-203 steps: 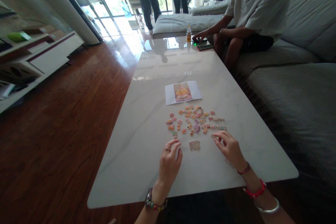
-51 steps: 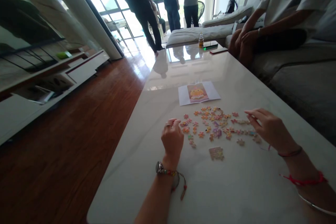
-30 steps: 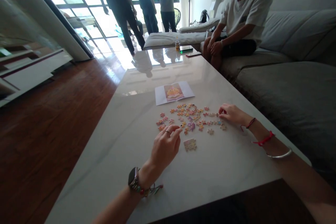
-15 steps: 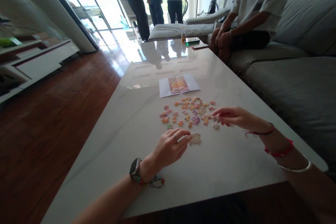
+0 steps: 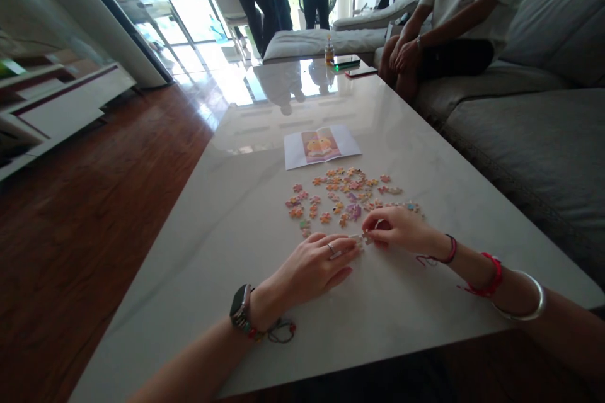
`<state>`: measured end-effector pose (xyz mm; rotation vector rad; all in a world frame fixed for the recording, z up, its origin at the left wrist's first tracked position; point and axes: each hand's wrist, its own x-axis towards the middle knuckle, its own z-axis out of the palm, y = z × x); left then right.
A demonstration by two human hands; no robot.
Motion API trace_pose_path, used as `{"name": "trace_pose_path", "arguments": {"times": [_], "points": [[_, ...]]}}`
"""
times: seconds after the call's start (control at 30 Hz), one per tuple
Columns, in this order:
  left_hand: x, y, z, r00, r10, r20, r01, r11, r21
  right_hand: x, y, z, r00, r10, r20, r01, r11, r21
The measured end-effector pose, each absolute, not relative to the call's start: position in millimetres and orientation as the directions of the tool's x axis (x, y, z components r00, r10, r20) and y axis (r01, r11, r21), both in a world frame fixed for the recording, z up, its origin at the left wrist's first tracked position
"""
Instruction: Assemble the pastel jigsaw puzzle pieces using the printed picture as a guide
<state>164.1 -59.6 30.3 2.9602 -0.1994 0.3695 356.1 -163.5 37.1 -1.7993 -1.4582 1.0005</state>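
Note:
Several small pastel jigsaw pieces [image 5: 347,196] lie scattered on a white marble coffee table [image 5: 236,214]. Behind them lies a paper sheet [image 5: 321,145] printed with a picture. A small joined cluster of pieces [image 5: 362,239] sits nearer to me, between my hands. My left hand [image 5: 314,268] rests flat beside it, fingers stretched out and fingertips touching its left edge. My right hand [image 5: 396,230] is curled, its fingertips pinching a piece against the cluster's right side. Most of the cluster is hidden by my fingers.
A person sits on the grey sofa [image 5: 529,132] at the right. A small bottle [image 5: 328,51] and two phones [image 5: 352,65] stand at the table's far end. Other people stand by the windows. Wooden floor [image 5: 104,189] runs along the left, with a low white shelf [image 5: 51,116].
My right hand came back from the scattered pieces to the joined cluster with a piece pinched in it. My left hand moved right and flattened against the cluster.

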Motion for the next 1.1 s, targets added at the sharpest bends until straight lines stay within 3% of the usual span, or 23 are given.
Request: {"name": "trace_pose_path", "arguments": {"times": [0.27,0.57,0.87,1.1], "points": [[164.8,-59.0,29.1,0.962,-0.113,0.25,-0.157,-0.974,0.162,352.8,-161.6,35.7,0.136,0.984,-0.117,0.621,-0.177,-0.763],[164.1,-58.3,25.8,0.97,-0.114,0.213,-0.152,-0.973,0.172,361.6,-161.9,37.6,0.1,0.95,-0.295,0.362,-0.311,-0.879],[163.6,-59.8,27.8,0.972,-0.103,0.213,-0.142,-0.974,0.176,360.1,-163.2,37.3,0.166,0.943,-0.288,0.518,-0.332,-0.788],[163.4,-59.0,26.5,0.967,-0.114,0.229,-0.154,-0.974,0.165,357.0,-161.1,34.3,0.152,0.925,-0.349,0.392,-0.381,-0.837]]}}
